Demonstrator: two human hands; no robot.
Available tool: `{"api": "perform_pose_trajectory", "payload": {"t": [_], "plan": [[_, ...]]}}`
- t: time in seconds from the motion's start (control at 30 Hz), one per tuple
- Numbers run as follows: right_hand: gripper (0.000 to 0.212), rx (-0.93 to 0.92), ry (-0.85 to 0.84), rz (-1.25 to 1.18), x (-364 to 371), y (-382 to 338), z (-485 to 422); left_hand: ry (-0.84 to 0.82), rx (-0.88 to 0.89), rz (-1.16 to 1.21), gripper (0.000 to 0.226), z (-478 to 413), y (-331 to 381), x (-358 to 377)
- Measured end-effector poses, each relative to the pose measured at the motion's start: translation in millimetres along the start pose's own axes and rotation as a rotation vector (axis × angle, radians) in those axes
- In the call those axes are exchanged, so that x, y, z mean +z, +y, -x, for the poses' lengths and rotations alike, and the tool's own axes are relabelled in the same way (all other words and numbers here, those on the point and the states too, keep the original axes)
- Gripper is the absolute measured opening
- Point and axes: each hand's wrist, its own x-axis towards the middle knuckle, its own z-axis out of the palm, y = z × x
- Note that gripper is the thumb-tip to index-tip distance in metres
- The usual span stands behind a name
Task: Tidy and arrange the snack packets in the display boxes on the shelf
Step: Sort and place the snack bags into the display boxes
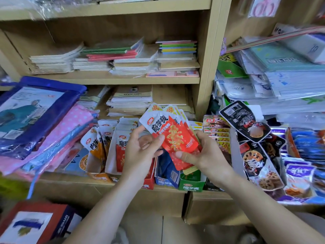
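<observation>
A small stack of red and white snack packets (173, 132) is held up above the display boxes, tilted to the left. My left hand (140, 152) grips the stack from its left side with the thumb on the front. My right hand (202, 154) pinches the lower right corner. Below them stand a red display box (148, 180), a blue display box (164, 178) and a green display box (190, 183). To the left, an orange box (98, 175) holds upright orange and red packets (112, 143).
Dark lotus-root packets (255, 155) and purple packets (299, 175) lie loosely at the right. Pink and blue plastic bags (44, 124) pile up on the left of the shelf (70, 178). Notebooks (123, 59) fill the upper shelves. A red carton (35, 224) sits at bottom left.
</observation>
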Motion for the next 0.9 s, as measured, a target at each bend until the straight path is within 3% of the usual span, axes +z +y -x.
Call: {"api": "perform_pose_trajectory", "payload": {"t": [0.1,0.23,0.37,0.67,0.8,0.9], "plan": [[0.054,0.030,-0.050,0.020,7,1,0,0.066,0.005,0.027,0.035,-3,1,-7],[0.047,0.101,-0.043,-0.132,12,0,-4,0.096,0.004,0.039,0.034,-10,5,-18],[0.027,0.143,-0.030,-0.204,17,0,-7,0.131,0.017,0.078,0.035,-15,10,-35],[0.031,0.151,0.040,-0.228,32,5,-17,0.231,0.031,0.032,0.027,-21,8,-70],[0.030,0.129,0.054,-0.165,39,7,-18,0.234,0.030,0.006,0.025,-21,6,-71],[0.023,0.029,0.137,-0.036,40,7,-20,0.296,0.135,-0.104,0.029,-21,13,-79]]}}
